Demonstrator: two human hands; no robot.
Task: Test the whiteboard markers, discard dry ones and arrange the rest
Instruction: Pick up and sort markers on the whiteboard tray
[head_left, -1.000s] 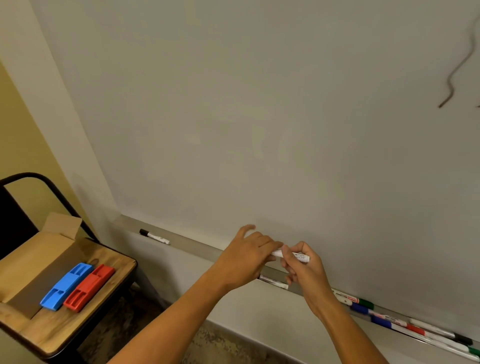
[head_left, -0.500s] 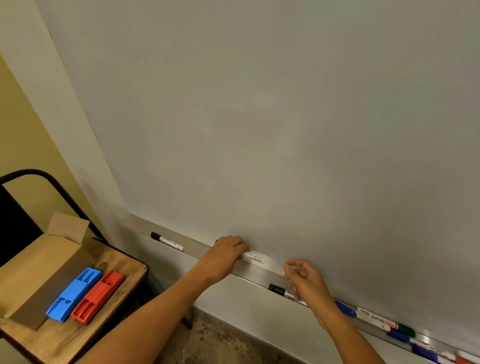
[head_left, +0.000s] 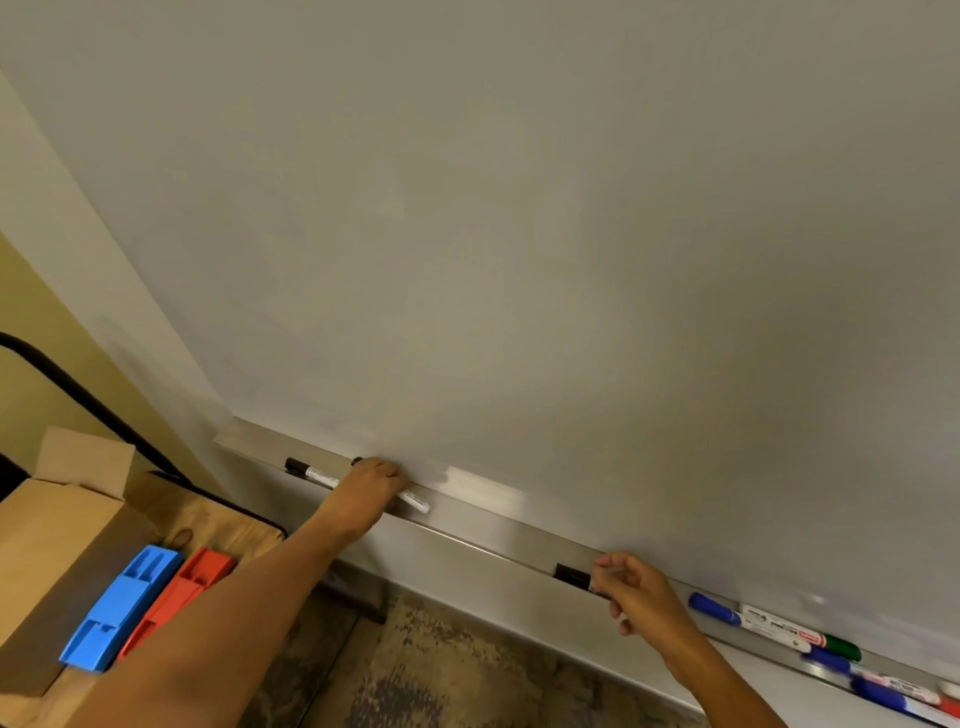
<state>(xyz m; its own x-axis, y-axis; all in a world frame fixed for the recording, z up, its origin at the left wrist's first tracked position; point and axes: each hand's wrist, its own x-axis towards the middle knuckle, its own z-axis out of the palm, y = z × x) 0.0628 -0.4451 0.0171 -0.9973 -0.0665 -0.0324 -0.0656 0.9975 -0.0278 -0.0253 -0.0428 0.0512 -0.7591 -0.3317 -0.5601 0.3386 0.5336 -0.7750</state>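
Note:
A metal ledge (head_left: 483, 525) runs along the foot of the whiteboard (head_left: 519, 234). My left hand (head_left: 371, 480) grips a white marker (head_left: 415, 502) low on the ledge, right beside a black-capped marker (head_left: 311, 473) lying at the ledge's left end. My right hand (head_left: 636, 592) pinches the barrel of another black-capped marker (head_left: 571, 576) that rests on the ledge. Further right lie several markers with blue (head_left: 714, 609), green (head_left: 841, 648) and red caps.
At the lower left, a wooden table (head_left: 208, 525) carries an open cardboard box (head_left: 57, 530), a blue eraser tray (head_left: 122, 605) and a red one (head_left: 179, 590). A black chair frame (head_left: 78, 387) stands behind it. Patterned floor shows below.
My left hand carried the white marker leftward and down onto the ledge beside the black-capped one. My right hand dropped to the ledge and took hold of the other black-capped marker.

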